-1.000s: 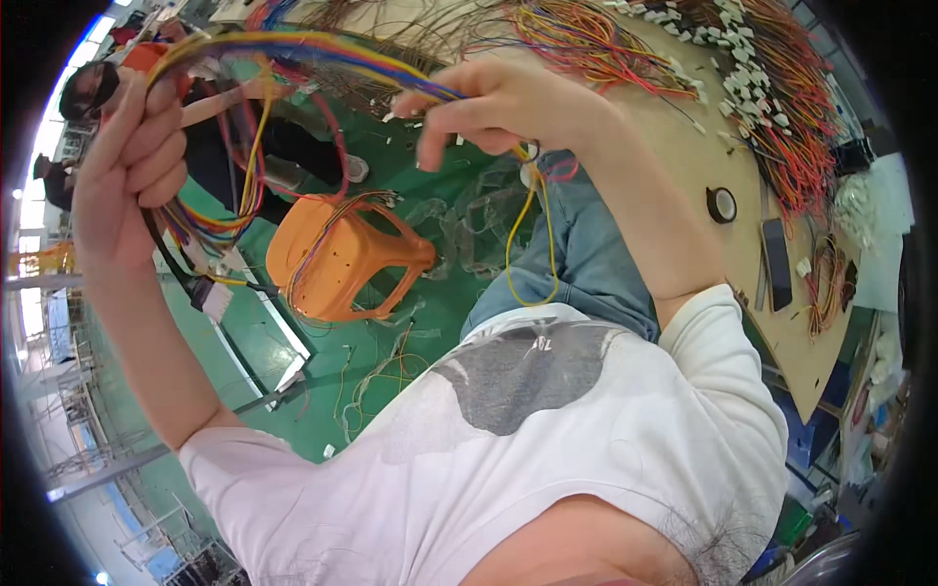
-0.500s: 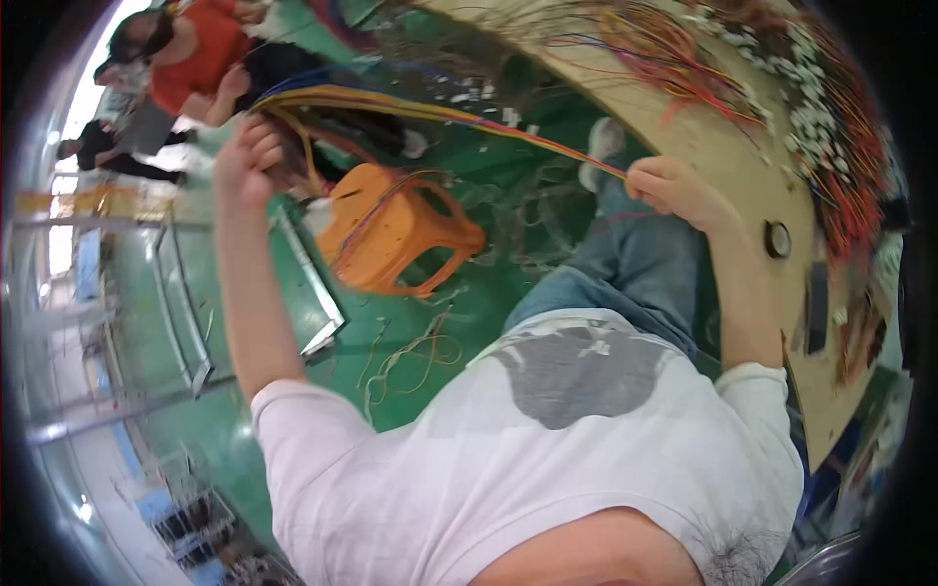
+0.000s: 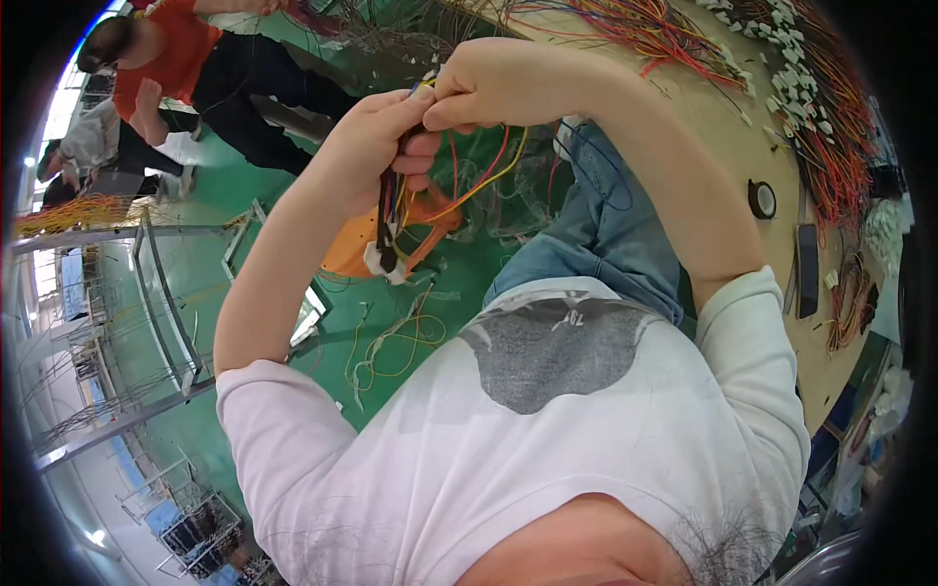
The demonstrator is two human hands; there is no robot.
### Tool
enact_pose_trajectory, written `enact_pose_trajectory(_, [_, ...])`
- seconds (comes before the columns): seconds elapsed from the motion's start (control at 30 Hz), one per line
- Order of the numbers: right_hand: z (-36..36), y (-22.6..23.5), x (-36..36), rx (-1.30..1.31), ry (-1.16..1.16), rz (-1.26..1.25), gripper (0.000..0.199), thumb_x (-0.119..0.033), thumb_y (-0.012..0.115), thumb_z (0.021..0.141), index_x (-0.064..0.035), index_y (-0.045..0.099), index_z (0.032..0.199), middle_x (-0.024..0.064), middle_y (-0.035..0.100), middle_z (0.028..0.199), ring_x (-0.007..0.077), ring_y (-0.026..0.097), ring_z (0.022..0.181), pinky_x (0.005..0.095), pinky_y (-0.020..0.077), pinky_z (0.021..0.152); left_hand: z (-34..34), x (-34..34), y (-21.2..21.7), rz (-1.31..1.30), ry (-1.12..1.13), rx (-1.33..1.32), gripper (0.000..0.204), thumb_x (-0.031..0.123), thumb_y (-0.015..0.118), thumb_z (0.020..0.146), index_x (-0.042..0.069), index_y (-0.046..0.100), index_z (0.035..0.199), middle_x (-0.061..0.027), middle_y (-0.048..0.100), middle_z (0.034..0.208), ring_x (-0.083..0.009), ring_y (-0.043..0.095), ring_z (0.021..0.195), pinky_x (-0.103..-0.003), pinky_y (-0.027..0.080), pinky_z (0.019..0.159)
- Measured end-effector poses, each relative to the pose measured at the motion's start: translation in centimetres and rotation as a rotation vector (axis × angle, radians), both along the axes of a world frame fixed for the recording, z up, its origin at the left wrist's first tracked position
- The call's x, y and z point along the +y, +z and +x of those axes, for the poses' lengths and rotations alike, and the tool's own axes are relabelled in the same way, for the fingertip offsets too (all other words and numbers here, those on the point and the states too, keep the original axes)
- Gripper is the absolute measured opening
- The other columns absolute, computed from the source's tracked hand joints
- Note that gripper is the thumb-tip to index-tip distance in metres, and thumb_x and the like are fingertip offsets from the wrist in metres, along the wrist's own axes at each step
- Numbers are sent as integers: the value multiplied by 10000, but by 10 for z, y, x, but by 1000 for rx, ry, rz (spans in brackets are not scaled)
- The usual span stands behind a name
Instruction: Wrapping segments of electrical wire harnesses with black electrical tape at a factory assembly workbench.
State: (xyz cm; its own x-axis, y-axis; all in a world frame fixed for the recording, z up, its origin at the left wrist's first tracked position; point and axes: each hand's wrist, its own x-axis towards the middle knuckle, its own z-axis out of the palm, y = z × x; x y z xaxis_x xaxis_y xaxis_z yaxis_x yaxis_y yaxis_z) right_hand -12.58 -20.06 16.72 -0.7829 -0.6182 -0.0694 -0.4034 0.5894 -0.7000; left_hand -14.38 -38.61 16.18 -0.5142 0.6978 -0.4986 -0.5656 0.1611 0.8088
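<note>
My left hand (image 3: 383,135) is closed around a bundle of coloured wires (image 3: 395,200), dark, red, blue and yellow among them. The bundle hangs below this hand, ending in white and black connectors (image 3: 384,260). Pressed up against the left thumb and forefinger, my right hand (image 3: 477,86) pinches the top of the same bundle, where a little yellow and blue shows. Looser red and yellow wires (image 3: 489,176) arc out below the right hand. The fingertips partly hide the gripped section.
Behind the wires stands an orange plastic stool (image 3: 344,252) on the green floor (image 3: 430,361). On the right, a tan table (image 3: 806,376) bears a black tape roll (image 3: 762,199) and heaps of wires with white connectors (image 3: 831,166). A person in orange (image 3: 176,59) is at upper left.
My hands were far apart with the wires stretched between them. They have now come together, the left moving right and the right moving left and up; the bundle hangs from the left hand.
</note>
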Motion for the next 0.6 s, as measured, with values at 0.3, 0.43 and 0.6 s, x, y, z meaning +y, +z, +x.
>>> enact_pose_trajectory(0.3, [40, -90, 149, 542, -59, -332, 214, -222, 506, 833, -54, 574, 720, -14, 431, 559, 76, 369, 453, 222, 253, 394, 35, -97, -3, 213, 183, 68, 270, 304, 468, 873, 39, 451, 825, 47, 331, 532, -36, 260, 377, -201, 181, 343])
enact_pose_trajectory(0.43, [94, -115, 196, -633, -628, -683, 118, -146, 533, 801, -39, 564, 760, -9, 469, 583, 80, 426, 487, 204, 291, 417, 9, -176, -31, 439, 652, -193, 258, 270, 380, 920, 91, 399, 736, 60, 261, 540, -37, 223, 398, -204, 178, 356])
enact_pose_trajectory(0.6, [79, -112, 145, -517, -472, -155, 209, -186, 512, 800, -35, 540, 656, 21, 443, 545, 113, 437, 506, 248, 347, 476, -23, -168, -51, 194, 741, 101, 168, 178, 403, 911, 74, 413, 779, 19, 424, 646, -47, 269, 458, -194, 223, 417])
